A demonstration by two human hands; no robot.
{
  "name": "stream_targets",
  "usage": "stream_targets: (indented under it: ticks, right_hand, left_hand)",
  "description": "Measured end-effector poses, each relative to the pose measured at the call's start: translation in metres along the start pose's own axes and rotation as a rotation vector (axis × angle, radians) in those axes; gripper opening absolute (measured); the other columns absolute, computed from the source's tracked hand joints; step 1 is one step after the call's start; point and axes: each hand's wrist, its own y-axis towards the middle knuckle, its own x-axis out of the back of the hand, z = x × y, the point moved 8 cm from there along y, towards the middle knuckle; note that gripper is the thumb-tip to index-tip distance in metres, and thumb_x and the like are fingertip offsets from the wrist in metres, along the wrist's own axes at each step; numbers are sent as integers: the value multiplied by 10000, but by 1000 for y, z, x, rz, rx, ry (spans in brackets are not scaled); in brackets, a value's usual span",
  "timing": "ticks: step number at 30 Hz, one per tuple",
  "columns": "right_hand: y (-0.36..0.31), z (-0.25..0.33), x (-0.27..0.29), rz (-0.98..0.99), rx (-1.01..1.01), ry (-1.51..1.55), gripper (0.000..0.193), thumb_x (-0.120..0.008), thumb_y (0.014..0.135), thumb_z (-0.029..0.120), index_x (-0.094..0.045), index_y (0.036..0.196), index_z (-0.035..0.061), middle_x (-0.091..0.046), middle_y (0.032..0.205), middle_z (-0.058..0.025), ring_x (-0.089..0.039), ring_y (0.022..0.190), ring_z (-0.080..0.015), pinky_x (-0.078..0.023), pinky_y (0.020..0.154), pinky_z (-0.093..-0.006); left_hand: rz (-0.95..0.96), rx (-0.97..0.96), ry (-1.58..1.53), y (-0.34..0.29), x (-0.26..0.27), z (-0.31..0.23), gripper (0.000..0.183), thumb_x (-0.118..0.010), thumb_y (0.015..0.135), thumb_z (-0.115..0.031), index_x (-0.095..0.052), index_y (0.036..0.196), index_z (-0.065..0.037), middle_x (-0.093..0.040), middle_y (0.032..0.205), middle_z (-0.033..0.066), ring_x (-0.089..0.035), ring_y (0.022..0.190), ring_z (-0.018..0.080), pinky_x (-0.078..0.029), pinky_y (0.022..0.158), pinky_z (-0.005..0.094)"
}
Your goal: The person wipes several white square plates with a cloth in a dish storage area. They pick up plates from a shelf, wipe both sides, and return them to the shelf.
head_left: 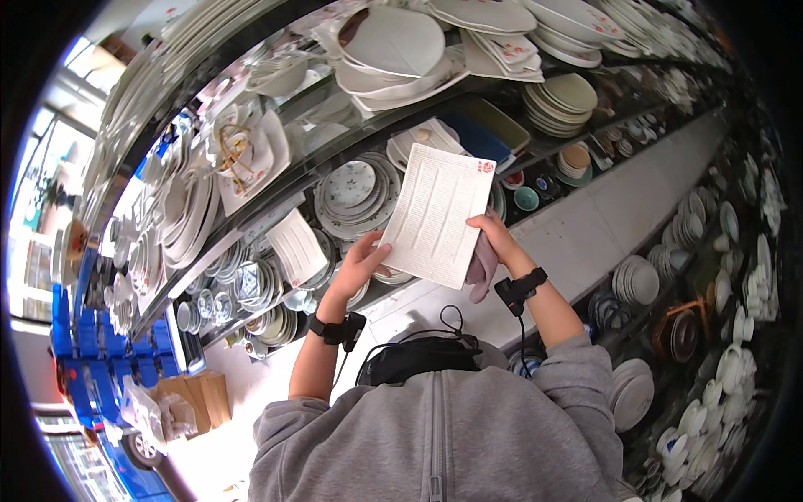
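A white rectangular plate (437, 219) with a ribbed surface and a small red motif in one corner is held up in front of me, tilted. My left hand (362, 261) grips its lower left edge, thumb on top. On the right edge, my right hand (495, 235) has its thumb on the face, its other fingers hidden behind. A greyish-purple cloth (482, 268) hangs from my right hand, under the plate. Just left of my left hand, a similar ribbed rectangular plate (299, 248) lies on the lower shelf, near a stack of round patterned plates (355, 194).
Shelves crowded with stacked dishes run along the far side, with large white plates (393, 42) overhead. More crockery, including a round plate stack (636, 280), lines the right. A pale floor aisle (619, 188) runs between. Blue bins (84, 335) and a cardboard box (205, 397) stand at left.
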Motion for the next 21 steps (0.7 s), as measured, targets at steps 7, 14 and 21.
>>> stream_targets:
  ticks: [7, 14, 21]
  right_hand:
    - [62, 9, -69, 252, 4, -164, 490, -551, 809, 173, -422, 1237, -28, -526, 1149, -129, -509, 1048, -184, -403, 910, -301]
    - [112, 5, -85, 225, -98, -279, 520, -606, 843, 323, -448, 1225, 7, -537, 1147, -87, -512, 1029, -166, -406, 895, -293]
    - [115, 0, -95, 453, 52, -942, 635, -625, 827, 291, -352, 1330, 13, -453, 1286, -110, -441, 1141, -156, -341, 965, -281]
  left_hand:
    - [-236, -146, -301, -22, 36, -15, 431, -524, 883, -119, -391, 1261, 40, -565, 1098, 85, -578, 918, 151, -492, 752, 269]
    - [-419, -250, -355, -6, 99, -15, 427, -528, 870, -144, -413, 1246, 22, -585, 1071, 98, -606, 904, 164, -515, 730, 284]
    - [-493, -251, -425, 37, 134, -14, 390, -515, 884, -140, -420, 1225, 23, -576, 1080, 101, -603, 907, 175, -536, 724, 315]
